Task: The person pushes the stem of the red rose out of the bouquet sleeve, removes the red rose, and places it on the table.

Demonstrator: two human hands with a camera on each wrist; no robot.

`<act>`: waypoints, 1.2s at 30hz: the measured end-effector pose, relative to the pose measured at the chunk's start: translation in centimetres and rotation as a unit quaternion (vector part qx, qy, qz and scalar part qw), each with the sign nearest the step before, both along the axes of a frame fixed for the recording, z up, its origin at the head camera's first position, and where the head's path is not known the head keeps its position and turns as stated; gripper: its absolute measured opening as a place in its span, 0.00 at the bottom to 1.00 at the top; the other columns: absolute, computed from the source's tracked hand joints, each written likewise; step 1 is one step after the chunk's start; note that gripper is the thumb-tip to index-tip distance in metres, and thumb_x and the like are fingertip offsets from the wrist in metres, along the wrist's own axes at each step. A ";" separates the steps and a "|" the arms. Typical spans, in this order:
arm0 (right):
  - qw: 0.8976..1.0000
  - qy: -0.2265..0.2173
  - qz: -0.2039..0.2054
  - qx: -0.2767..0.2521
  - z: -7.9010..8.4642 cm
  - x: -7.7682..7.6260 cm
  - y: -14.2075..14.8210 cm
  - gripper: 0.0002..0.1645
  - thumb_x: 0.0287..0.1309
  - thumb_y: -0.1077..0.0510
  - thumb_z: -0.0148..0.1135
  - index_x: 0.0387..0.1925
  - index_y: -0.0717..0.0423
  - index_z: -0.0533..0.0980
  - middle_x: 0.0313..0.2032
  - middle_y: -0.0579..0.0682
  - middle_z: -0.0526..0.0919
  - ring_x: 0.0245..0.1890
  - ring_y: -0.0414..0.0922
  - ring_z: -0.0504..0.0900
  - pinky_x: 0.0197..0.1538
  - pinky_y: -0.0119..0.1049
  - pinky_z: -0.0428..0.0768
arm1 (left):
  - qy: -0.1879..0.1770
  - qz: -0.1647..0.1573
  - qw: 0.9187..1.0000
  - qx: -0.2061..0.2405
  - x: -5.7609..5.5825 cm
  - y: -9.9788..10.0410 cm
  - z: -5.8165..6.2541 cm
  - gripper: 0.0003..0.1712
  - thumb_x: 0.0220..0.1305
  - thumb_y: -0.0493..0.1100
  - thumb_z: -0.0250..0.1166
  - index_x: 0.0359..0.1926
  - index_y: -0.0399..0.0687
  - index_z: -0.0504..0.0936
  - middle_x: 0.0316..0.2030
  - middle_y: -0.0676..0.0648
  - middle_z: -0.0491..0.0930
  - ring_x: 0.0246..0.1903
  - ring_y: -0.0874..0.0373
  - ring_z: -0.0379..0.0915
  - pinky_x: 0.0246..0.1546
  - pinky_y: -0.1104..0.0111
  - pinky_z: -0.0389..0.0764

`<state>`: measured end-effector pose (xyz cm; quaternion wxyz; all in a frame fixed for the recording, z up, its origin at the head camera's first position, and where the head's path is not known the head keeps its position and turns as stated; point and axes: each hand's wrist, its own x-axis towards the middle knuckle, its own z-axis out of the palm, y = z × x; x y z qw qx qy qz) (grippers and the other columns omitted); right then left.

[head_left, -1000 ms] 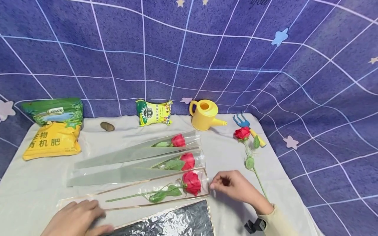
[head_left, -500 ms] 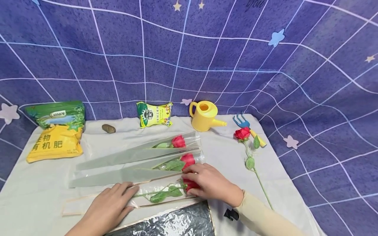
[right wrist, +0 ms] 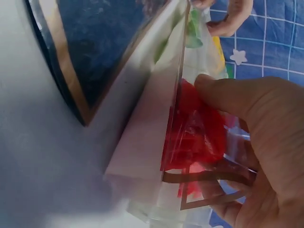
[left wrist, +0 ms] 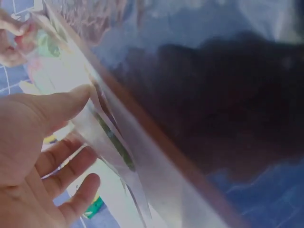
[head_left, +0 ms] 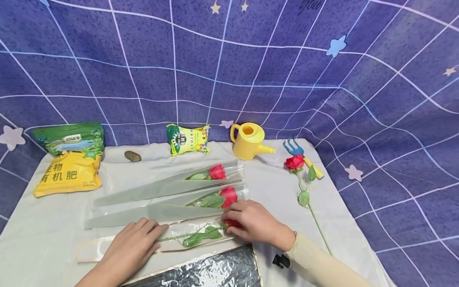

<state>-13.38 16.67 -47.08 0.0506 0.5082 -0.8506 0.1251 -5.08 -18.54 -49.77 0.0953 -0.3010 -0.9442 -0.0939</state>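
Note:
A clear gold-edged flower sleeve lies on the white cloth with a red rose inside it. My left hand grips the sleeve across the lower stem; its thumb lies along the near edge in the left wrist view. At the bloom end, my right hand holds the sleeve around the red bloom, partly covering it. The sleeve's near edge is lifted off the cloth in the right wrist view. Just in front lies a black, shiny gold-edged sheet.
Two wrapped roses lie behind. A loose rose and a blue-and-yellow hand fork lie right. Along the back are a yellow watering can, a small packet, a stone and a fertilizer bag.
My left hand has moved right and away from me, from the sleeve's left end onto the stem. My right hand has moved left from beside the sleeve onto the bloom. The near edge is lifted.

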 end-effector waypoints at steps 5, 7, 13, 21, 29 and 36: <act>1.000 -0.001 0.008 -0.019 1.1 0.1 0.1 0.12 0.52 0.49 0.67 0.41 0.42 0.80 0.41 0.35 0.77 0.41 0.34 0.74 0.44 0.33 0.74 | -0.035 0.010 0.999 0.030 -0.5 0.1 1.4 0.21 0.54 0.46 0.68 0.51 0.56 0.79 0.40 0.57 0.77 0.41 0.59 0.72 0.42 0.58 0.73; 1.000 0.006 0.015 -0.019 2.0 0.1 0.2 0.11 0.53 0.49 0.66 0.40 0.42 0.80 0.40 0.35 0.77 0.40 0.33 0.74 0.43 0.33 0.74 | -0.055 0.014 0.997 0.049 -0.8 0.1 2.4 0.20 0.53 0.45 0.69 0.50 0.58 0.80 0.41 0.59 0.78 0.41 0.61 0.74 0.41 0.59 0.75; 0.999 0.025 0.020 -0.032 5.6 -0.3 0.9 0.12 0.53 0.50 0.67 0.41 0.42 0.80 0.40 0.35 0.78 0.38 0.33 0.74 0.42 0.32 0.74 | -0.077 0.009 0.991 0.113 -2.0 -0.3 5.8 0.20 0.54 0.44 0.71 0.49 0.59 0.80 0.36 0.66 0.75 0.33 0.72 0.71 0.34 0.65 0.76; 0.994 0.080 0.017 -0.070 10.8 -1.9 1.7 0.16 0.52 0.52 0.68 0.45 0.45 0.81 0.44 0.37 0.80 0.44 0.37 0.76 0.47 0.35 0.74 | -0.096 0.005 0.984 0.147 -3.7 -0.5 10.5 0.08 0.59 0.51 0.66 0.41 0.64 0.80 0.33 0.69 0.73 0.29 0.72 0.68 0.30 0.69 0.74; 0.985 0.131 -0.001 -0.114 13.1 -2.0 2.0 0.25 0.51 0.57 0.68 0.53 0.47 0.77 0.54 0.46 0.76 0.56 0.47 0.70 0.55 0.47 0.63 | -0.204 0.008 0.958 0.200 -4.3 -0.3 12.3 0.10 0.62 0.54 0.61 0.37 0.62 0.68 0.20 0.64 0.68 0.19 0.70 0.59 0.21 0.72 0.66; 0.955 0.087 0.099 -0.264 12.5 -0.3 0.9 0.14 0.49 0.66 0.64 0.40 0.53 0.81 0.40 0.47 0.81 0.41 0.44 0.78 0.46 0.38 0.73 | -0.211 0.028 0.942 0.258 -4.9 -0.7 11.7 0.13 0.61 0.51 0.63 0.44 0.63 0.71 0.39 0.56 0.80 0.36 0.60 0.77 0.36 0.59 0.78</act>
